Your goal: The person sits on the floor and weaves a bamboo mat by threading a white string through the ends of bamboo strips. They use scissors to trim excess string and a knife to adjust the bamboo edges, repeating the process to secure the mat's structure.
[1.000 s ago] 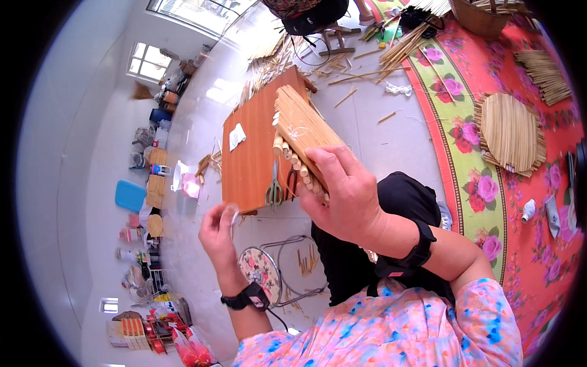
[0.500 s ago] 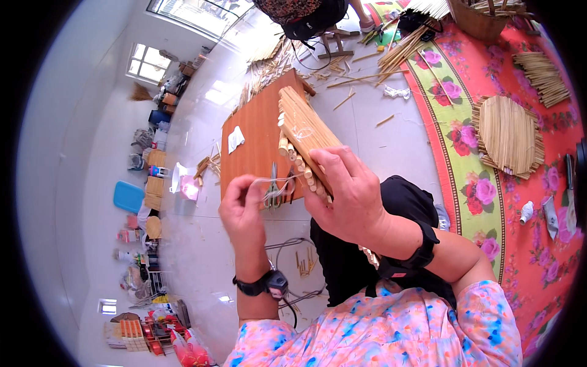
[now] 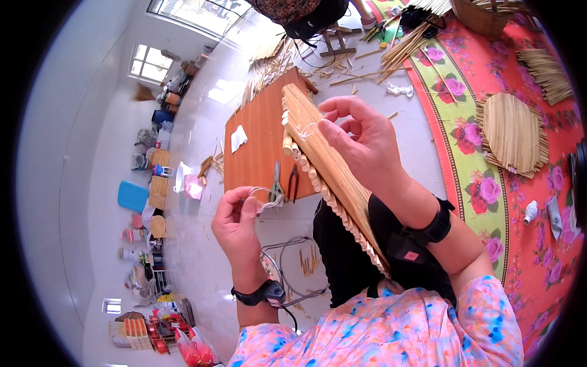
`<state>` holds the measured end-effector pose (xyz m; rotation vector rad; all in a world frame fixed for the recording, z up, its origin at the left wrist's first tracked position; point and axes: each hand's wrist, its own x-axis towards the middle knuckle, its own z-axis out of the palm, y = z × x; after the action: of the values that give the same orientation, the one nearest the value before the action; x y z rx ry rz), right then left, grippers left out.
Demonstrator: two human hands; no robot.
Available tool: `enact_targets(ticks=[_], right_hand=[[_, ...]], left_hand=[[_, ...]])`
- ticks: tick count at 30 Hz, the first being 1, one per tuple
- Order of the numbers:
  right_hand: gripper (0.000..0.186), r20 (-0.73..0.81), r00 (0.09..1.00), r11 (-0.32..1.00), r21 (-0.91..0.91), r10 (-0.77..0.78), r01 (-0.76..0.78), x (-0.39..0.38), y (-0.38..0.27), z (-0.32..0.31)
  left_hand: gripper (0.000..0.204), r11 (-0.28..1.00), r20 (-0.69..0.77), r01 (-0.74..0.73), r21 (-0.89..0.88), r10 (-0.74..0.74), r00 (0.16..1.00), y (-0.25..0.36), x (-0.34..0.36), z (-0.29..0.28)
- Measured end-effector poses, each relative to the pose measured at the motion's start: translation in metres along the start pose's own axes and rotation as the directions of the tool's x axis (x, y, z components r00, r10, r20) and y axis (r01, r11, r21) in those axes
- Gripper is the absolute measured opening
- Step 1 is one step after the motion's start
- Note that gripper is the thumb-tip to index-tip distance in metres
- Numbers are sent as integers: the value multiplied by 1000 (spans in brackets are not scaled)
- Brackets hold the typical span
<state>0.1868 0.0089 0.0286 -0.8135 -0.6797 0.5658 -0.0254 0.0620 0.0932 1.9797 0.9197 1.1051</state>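
Observation:
A thick panel of tied straw-coloured sticks [image 3: 336,174] leans tilted across my lap, its stick ends in a row along the left edge. A thin white thread shows on its upper face. My left hand [image 3: 237,229] pinches a looped bundle of white string [image 3: 263,194], left of the panel. Over the panel's upper right side, my right hand [image 3: 370,147] has its thumb and index finger apart, close to the thread; no held thing shows in it. Behind the string, green-handled scissors [image 3: 276,183] and dark pliers [image 3: 293,183] lie on a brown wooden table [image 3: 257,156].
A white scrap [image 3: 238,139] lies on the table. To the right, a floral cloth [image 3: 483,232] bears a round stick mat [image 3: 513,134], a stick bundle [image 3: 547,76] and a basket [image 3: 483,18]. Loose sticks and cables [image 3: 284,263] lie on the floor. Another person sits at the top.
My right hand has let go of the panel's edge and lifted up and right. The panel now rests lower against my lap. My left hand has moved slightly down and left with the string.

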Motion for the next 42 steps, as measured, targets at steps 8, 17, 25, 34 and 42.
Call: enact_targets(ticks=[8,17,25,34,42], right_hand=[[17,226,953,937,238,203,-256,9,-16,-9],[13,495,821,470,674,285,-570,14,-2,-17],[14,511,827,443,702,232,-558,8,0,-26],[12,340,905,800,451,255,-395,8,-23,-18],[13,208,931,850,384,301,-361,11,-24,-9]], left_hand=[[15,996,72,-78,-34,80,994,18,18,51],[19,989,107,-47,-137,62,992,13,30,70],[12,992,197,-34,-122,58,979,17,28,70],[5,986,295,50,-156,-1,956,4,15,22],[26,989,157,19,-149,5,988,14,19,56]])
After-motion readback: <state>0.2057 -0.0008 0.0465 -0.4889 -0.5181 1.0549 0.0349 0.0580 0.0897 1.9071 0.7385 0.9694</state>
